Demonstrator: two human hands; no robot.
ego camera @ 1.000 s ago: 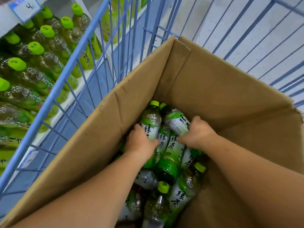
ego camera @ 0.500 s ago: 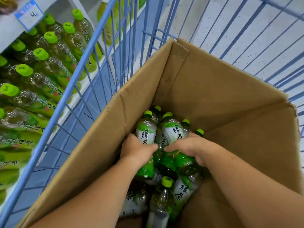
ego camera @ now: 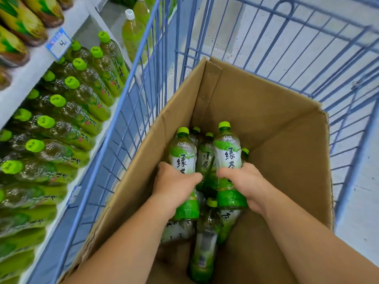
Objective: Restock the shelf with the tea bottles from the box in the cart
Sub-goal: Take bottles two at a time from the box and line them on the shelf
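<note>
An open cardboard box [ego camera: 276,124] stands in the blue wire cart [ego camera: 307,58]. Both my hands are down inside it. My left hand [ego camera: 174,185] grips a green-capped tea bottle [ego camera: 183,152] around its middle. My right hand [ego camera: 244,181] grips another tea bottle [ego camera: 227,152], with more bottles [ego camera: 206,158] bunched upright between and behind the two. Several loose bottles [ego camera: 205,242] lie on the box floor below my wrists. To the left, the shelf [ego camera: 39,64] holds rows of green-capped tea bottles [ego camera: 71,105].
The cart's wire side [ego camera: 127,103] runs between the box and the shelf. A price tag [ego camera: 58,43] hangs on the upper shelf edge, with yellow-green packs [ego camera: 20,19] above it. A white-capped bottle [ego camera: 133,31] stands at the far shelf end. Grey floor shows beyond the cart.
Both hands have closed on bottles and lifted them higher in the box. The view has tilted up, showing more of the shelf and cart.
</note>
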